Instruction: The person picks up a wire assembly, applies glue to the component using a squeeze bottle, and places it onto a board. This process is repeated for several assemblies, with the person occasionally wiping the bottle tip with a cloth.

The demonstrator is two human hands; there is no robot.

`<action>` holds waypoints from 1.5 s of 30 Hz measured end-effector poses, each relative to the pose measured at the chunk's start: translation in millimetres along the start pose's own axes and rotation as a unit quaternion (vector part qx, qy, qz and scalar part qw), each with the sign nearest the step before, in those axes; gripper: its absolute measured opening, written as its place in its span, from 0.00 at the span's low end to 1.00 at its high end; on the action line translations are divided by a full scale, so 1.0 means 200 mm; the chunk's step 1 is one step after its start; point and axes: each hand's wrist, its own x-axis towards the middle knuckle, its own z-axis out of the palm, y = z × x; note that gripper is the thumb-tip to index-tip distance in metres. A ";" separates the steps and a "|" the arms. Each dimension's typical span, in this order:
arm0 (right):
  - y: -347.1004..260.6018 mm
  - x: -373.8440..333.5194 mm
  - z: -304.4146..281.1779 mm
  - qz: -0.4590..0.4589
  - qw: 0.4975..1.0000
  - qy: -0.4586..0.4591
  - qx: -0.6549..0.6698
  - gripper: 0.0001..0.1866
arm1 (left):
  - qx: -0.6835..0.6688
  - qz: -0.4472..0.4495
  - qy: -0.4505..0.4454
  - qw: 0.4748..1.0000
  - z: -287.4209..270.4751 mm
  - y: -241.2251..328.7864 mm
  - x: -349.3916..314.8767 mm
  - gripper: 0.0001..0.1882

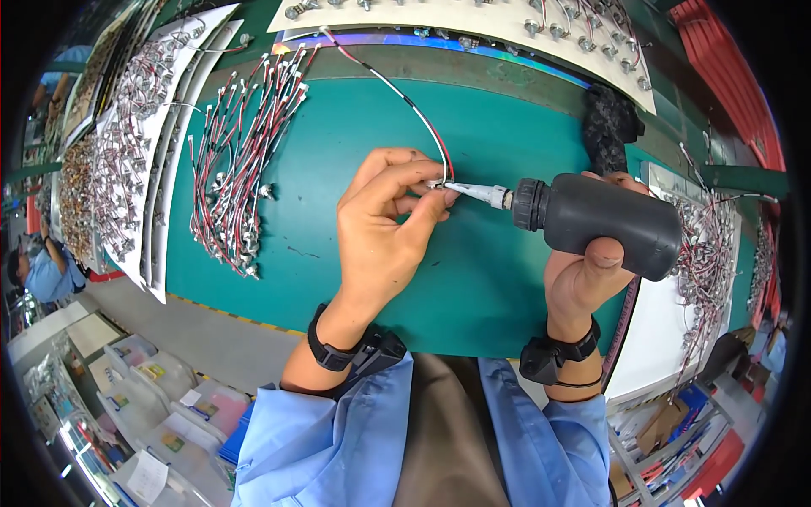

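Blue cloth sleeves [325, 431] of mine fill the bottom of the frame. Right of centre, my right hand [579, 283] curls around a matte black plastic bottle [612, 220], smooth and cylindrical. Its long axis runs nearly level, tipped slightly up toward the left, and its ribbed cap [530, 204] and pale tapered nozzle [480, 193] point left. Mid-frame, my left hand [376, 228] is pinched almost closed on one end of a thin red, white and black wire lead [412, 104], which arcs to the upper left; I can't tell whether the nozzle touches it. Similar leads with silvery metal ends [226, 221] lie bundled at left on the smooth green mat [507, 118].
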 end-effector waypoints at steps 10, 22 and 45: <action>-0.02 -0.01 0.00 0.022 0.999 0.013 0.036 0.39 | -0.005 0.002 0.000 1.000 0.00 0.00 0.00 0.10; -0.01 0.00 0.00 -0.012 1.000 -0.009 -0.016 0.37 | -0.003 0.003 0.001 1.000 0.00 0.00 0.00 0.10; 0.00 0.00 0.00 0.004 0.999 0.028 0.030 0.39 | -0.043 -0.011 -0.011 0.999 0.00 0.00 0.00 0.10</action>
